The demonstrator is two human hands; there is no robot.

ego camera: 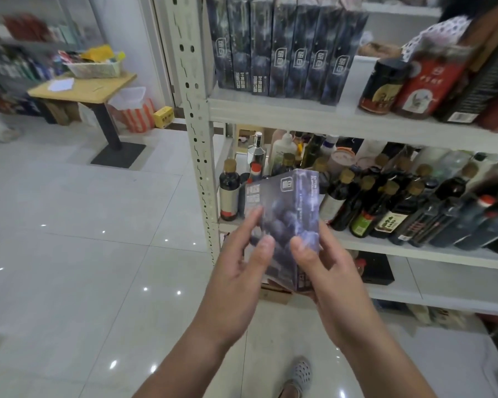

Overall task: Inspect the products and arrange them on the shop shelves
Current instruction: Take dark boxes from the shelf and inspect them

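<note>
Between left hand [234, 272], right hand [329, 271]: box [289, 202]

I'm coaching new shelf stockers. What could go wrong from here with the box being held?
1. The box sits tilted between the left hand and right hand, largely on thumbs and fingertips; it may slip to the tiled floor.
2. It is close to the crowded bottles on the middle shelf; a careless swing could knock one over.
3. The matching boxes stand packed together on the upper shelf; squeezing another in might topple some.
</note>
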